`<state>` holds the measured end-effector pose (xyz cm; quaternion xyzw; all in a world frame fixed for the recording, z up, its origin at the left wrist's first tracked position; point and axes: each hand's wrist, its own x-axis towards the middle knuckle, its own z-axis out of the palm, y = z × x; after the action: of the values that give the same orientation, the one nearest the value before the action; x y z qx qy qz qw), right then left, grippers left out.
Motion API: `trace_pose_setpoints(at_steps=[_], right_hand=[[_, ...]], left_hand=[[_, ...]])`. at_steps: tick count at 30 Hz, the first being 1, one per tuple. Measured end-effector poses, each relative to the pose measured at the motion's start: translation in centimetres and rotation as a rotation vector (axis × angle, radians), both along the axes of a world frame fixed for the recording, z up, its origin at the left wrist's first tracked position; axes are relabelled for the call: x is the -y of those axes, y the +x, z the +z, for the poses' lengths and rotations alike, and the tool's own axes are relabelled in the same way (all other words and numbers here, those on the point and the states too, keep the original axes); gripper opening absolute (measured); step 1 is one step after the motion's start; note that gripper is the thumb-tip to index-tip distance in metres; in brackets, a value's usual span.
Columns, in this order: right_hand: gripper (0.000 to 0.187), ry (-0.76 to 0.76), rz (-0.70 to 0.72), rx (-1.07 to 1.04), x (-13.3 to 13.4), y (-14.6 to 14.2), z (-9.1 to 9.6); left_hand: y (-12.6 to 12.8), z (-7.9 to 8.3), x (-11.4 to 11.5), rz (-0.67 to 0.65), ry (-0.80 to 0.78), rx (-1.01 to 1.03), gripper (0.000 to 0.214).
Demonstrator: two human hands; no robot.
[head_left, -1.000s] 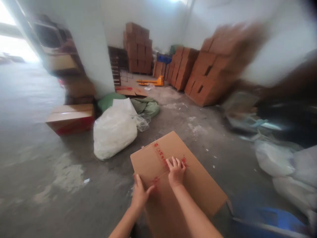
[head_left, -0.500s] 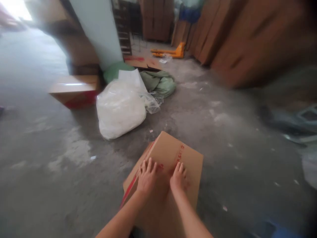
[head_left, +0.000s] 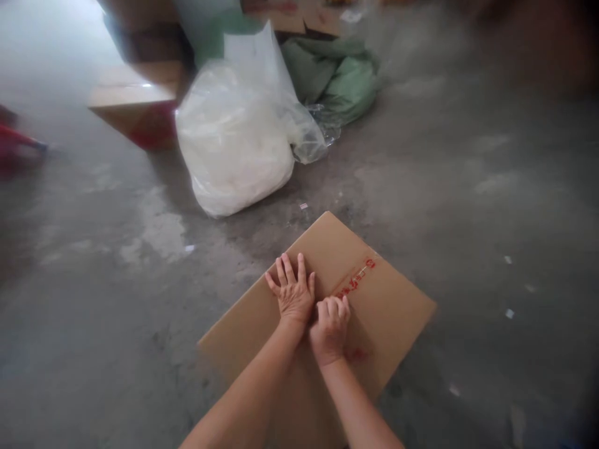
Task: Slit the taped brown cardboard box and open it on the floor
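A grey floor (head_left: 468, 212) stretches around the left hand (head_left: 294, 294) and right hand (head_left: 330, 327) as I look in from a distance. Directly under both lies a brown cardboard carton (head_left: 374, 315), one corner pointing away; what supports it is hidden from me. Ahead of the left hand, a bulging white plastic bag (head_left: 238, 140) slumps on the floor, its soft load apparently settled under its own weight. Farther out, to that hand's left, stands a red-sided box (head_left: 135, 106); beyond the right hand, a green sack (head_left: 346, 87) sags. The left hand is open, palm down, fingers fanned, likely to steady the carton's top. Just beside it, the right hand curls its fingers against that surface, perhaps to press; I cannot tell whether it grips anything. Red lettering (head_left: 355, 282) runs outward from its knuckles. Well to its right lies a pale scrap (head_left: 510, 313).
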<state>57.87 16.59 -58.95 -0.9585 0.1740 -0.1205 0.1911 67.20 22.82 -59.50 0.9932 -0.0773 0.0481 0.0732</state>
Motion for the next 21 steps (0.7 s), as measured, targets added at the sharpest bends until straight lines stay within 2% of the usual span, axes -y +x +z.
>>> trace_pose_setpoints(at_steps=[2, 3, 4, 5, 7, 9, 11, 15, 18, 21], right_hand=[[0.026, -0.020, 0.152, -0.092, -1.0, -2.9, -1.5], [0.026, -0.047, 0.222, -0.130, -1.6, -5.0, -3.1], [0.024, -0.072, 0.290, -0.164, -2.2, -7.2, -5.2], [0.023, -0.078, 0.305, -0.175, -2.6, -9.5, -7.6], [0.027, -0.113, 0.251, -0.214, -2.1, -13.5, -12.4], [0.035, -0.083, 0.285, -0.369, 0.1, -15.4, -14.9], [0.044, -0.049, 0.325, -0.463, 3.5, -14.5, -14.8], [0.044, -0.046, 0.414, -0.496, 9.7, -7.5, -11.9], [0.036, -0.071, 0.509, -0.493, 10.9, -4.5, -10.5], [0.031, -0.129, 0.523, -0.436, 10.3, -4.6, -10.9]], left_hand=[[-2.0, -2.7, -2.1, -0.001, -0.022, -0.034, 0.060], [-2.7, -4.5, -3.0, -0.039, -0.040, -0.050, 0.057], [-3.1, -6.5, -3.6, -0.169, -0.056, -0.088, 0.053], [-3.2, -8.6, -3.6, -0.236, -0.077, -0.091, 0.049], [-2.8, -12.2, -2.3, -0.174, -0.077, -0.114, 0.052], [-2.2, -14.3, 0.3, -0.178, -0.090, -0.153, 0.056], [-1.9, -15.0, 2.5, -0.193, -0.093, -0.173, 0.057], [-1.5, -14.3, 4.1, -0.189, -0.061, -0.216, 0.055], [-0.2, -13.2, 5.3, -0.074, -0.105, -0.210, 0.047], [1.6, -13.0, 7.9, 0.026, -0.131, -0.189, 0.052]])
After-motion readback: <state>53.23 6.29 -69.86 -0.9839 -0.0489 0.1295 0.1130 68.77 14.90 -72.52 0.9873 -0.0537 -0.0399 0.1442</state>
